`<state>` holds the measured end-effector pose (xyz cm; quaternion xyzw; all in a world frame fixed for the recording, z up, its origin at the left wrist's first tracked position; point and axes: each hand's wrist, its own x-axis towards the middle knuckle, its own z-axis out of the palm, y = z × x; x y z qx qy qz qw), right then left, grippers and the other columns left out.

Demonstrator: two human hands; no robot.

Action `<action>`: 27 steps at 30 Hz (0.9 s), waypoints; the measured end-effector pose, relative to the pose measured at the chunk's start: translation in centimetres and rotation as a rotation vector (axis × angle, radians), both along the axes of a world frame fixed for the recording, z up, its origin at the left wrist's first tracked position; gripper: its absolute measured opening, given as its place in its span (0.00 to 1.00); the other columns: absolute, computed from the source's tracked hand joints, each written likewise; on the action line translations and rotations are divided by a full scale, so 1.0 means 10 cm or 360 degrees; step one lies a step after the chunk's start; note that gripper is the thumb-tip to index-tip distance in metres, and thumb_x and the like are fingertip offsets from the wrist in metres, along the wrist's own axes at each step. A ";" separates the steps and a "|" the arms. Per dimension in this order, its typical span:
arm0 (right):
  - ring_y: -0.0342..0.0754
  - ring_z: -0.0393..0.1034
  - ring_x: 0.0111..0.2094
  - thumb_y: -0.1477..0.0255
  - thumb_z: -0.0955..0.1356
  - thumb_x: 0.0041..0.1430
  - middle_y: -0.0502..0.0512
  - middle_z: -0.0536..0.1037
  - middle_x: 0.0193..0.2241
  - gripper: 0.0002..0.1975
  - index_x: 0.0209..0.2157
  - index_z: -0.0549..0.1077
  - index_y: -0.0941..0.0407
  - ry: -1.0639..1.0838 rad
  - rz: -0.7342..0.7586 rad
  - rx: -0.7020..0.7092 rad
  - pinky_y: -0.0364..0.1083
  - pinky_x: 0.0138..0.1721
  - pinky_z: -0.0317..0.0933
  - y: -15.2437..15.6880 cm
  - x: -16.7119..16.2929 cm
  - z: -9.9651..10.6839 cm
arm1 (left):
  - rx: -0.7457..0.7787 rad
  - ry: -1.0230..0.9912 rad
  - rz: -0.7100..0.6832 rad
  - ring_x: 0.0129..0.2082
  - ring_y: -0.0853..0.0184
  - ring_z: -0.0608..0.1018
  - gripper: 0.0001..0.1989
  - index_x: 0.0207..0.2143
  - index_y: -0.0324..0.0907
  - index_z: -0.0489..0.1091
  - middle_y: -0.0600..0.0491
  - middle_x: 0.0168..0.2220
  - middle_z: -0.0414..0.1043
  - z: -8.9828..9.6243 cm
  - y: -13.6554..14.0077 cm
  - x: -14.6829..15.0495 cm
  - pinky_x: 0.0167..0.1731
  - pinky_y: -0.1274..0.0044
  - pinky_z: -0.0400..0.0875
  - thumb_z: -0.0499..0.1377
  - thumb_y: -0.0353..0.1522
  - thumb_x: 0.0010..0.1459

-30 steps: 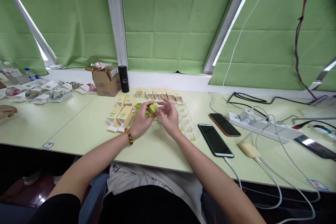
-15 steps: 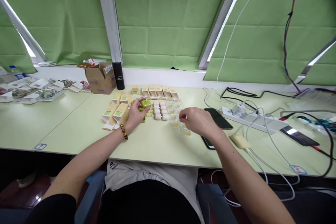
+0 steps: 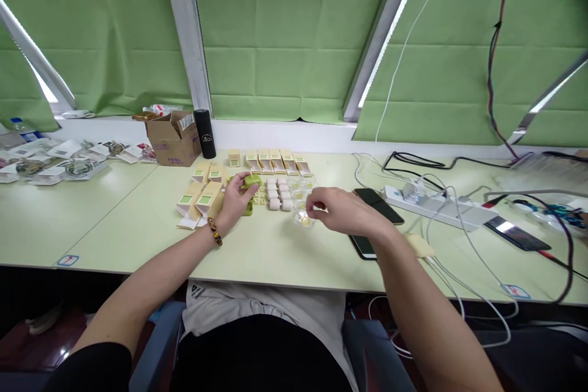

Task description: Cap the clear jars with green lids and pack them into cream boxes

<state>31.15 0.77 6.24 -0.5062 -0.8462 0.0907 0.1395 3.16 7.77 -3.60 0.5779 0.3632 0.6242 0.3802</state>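
Note:
My left hand (image 3: 235,201) is closed around a small green square case (image 3: 252,180), thumb on its near side. Other green pieces (image 3: 248,209) show just below it, partly hidden by the hand. My right hand (image 3: 337,211) has its fingers pinched together at the near end of a group of clear plastic pieces with yellow centres (image 3: 302,218); whatever is between the fingertips is hidden. Between the hands stand two columns of pale pink blocks (image 3: 274,204), with small yellow pieces (image 3: 261,195) along their left.
Folded cream boxes (image 3: 207,199) stand left of my left hand, and more cream boxes (image 3: 275,162) line up behind. Two phones (image 3: 379,205) lie beyond my right wrist, near a white power strip (image 3: 441,208) and cables. A cardboard box (image 3: 172,141) and black cylinder (image 3: 204,135) stand at the back.
My right hand has shifted slightly left. A clear piece that lay below it no longer shows there. The green case in my left hand has moved slightly lower and shows less.

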 end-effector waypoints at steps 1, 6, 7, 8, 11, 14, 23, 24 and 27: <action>0.50 0.72 0.33 0.76 0.69 0.59 0.53 0.80 0.32 0.07 0.30 0.78 0.52 0.0154 0.0085 -0.0007 0.48 0.34 0.61 0.08 -0.08 0.01 | -0.0022 -0.0056 -0.0023 0.44 0.64 0.81 0.28 0.53 0.43 0.70 0.46 0.48 0.79 0.00 0.01 0.00 0.45 0.71 0.79 0.72 0.46 0.57; 0.49 0.72 0.36 0.65 0.68 0.65 0.54 0.76 0.38 0.07 0.34 0.73 0.52 0.1084 0.0175 -0.0030 0.49 0.33 0.73 0.65 -0.61 -0.26 | -0.0096 -0.0286 -0.0078 0.38 0.65 0.83 0.27 0.50 0.43 0.70 0.46 0.45 0.80 0.04 0.03 -0.01 0.35 0.73 0.79 0.68 0.53 0.61; 0.49 0.71 0.36 0.62 0.69 0.65 0.53 0.74 0.38 0.09 0.34 0.72 0.52 0.1284 0.0178 -0.0047 0.49 0.31 0.75 0.77 -0.70 -0.35 | -0.0095 -0.0319 -0.0075 0.39 0.64 0.83 0.26 0.48 0.43 0.70 0.45 0.45 0.80 0.05 0.03 -0.02 0.34 0.73 0.80 0.67 0.54 0.62; 0.48 0.70 0.36 0.59 0.71 0.64 0.52 0.72 0.38 0.12 0.35 0.72 0.52 0.1457 0.0183 -0.0078 0.50 0.31 0.77 0.88 -0.78 -0.45 | -0.0087 -0.0343 -0.0068 0.40 0.63 0.83 0.25 0.47 0.44 0.70 0.45 0.46 0.80 0.06 0.02 -0.02 0.34 0.73 0.80 0.66 0.54 0.63; 0.45 0.69 0.35 0.50 0.73 0.58 0.48 0.69 0.35 0.21 0.34 0.69 0.52 0.1839 0.0176 -0.0271 0.51 0.33 0.81 1.07 -0.94 -0.68 | -0.0020 -0.0390 -0.0027 0.43 0.60 0.84 0.25 0.47 0.44 0.69 0.44 0.47 0.81 0.10 -0.02 -0.02 0.35 0.72 0.81 0.65 0.54 0.63; 0.44 0.70 0.37 0.48 0.75 0.56 0.48 0.70 0.36 0.23 0.35 0.69 0.52 0.2021 0.0208 -0.0387 0.55 0.39 0.82 1.10 -0.99 -0.83 | 0.0058 -0.0394 -0.0048 0.46 0.59 0.85 0.27 0.51 0.44 0.69 0.44 0.50 0.80 0.12 -0.07 0.00 0.37 0.70 0.83 0.65 0.54 0.64; 0.46 0.77 0.37 0.48 0.78 0.53 0.50 0.77 0.38 0.29 0.47 0.71 0.51 0.2419 0.0147 -0.0403 0.46 0.33 0.76 0.99 -1.09 -0.95 | 0.0082 -0.0349 -0.0166 0.49 0.57 0.85 0.26 0.54 0.46 0.67 0.43 0.53 0.79 0.09 -0.10 0.03 0.42 0.66 0.84 0.62 0.54 0.66; 0.47 0.76 0.37 0.48 0.78 0.54 0.51 0.78 0.39 0.29 0.48 0.71 0.51 0.2419 0.0129 -0.0386 0.46 0.32 0.76 0.97 -1.10 -0.95 | 0.0081 -0.0362 -0.0167 0.49 0.57 0.85 0.27 0.53 0.46 0.67 0.43 0.54 0.79 0.09 -0.10 0.03 0.42 0.66 0.85 0.62 0.55 0.65; 0.49 0.77 0.41 0.48 0.76 0.56 0.55 0.79 0.45 0.28 0.49 0.71 0.50 0.2364 0.0080 -0.0322 0.47 0.33 0.77 0.91 -1.13 -0.95 | 0.0074 -0.0376 -0.0163 0.48 0.58 0.85 0.27 0.53 0.46 0.67 0.43 0.56 0.78 0.09 -0.10 0.04 0.43 0.66 0.85 0.64 0.55 0.64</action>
